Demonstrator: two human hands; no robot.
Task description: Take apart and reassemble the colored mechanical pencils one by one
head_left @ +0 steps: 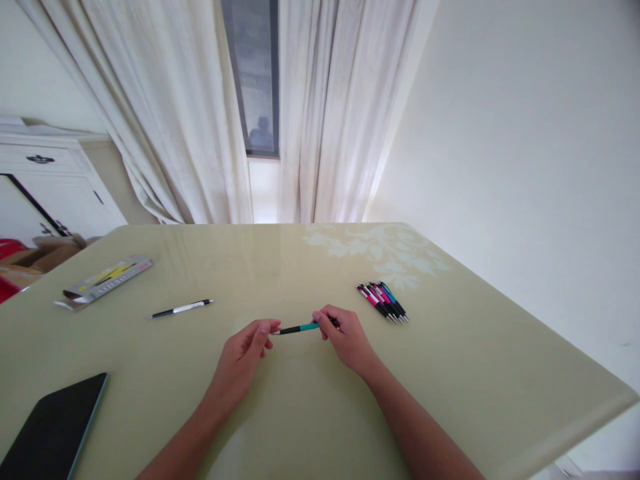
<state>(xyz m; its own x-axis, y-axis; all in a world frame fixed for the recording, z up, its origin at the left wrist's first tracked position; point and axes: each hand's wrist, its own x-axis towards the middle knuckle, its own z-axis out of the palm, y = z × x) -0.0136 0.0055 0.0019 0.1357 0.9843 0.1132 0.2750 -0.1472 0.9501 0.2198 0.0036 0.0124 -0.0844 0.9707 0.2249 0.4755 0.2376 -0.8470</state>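
Left hand (244, 348) is half curled, its hold unclear; right hand (346, 333) is pinched closed. On the table (300, 413), a pen row (384, 304) is already grouped at right. Between the hands, a teal pen (308, 327) is held by the right; a white pen (186, 307) is seemingly left ungrouped.

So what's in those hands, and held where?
A teal-and-black pen: the right hand grips its rear end; the left hand is at its tip.

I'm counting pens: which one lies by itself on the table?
The white and black pen, left of the left hand, lies alone; the teal pen is in the right hand, and the other pens lie bunched together.
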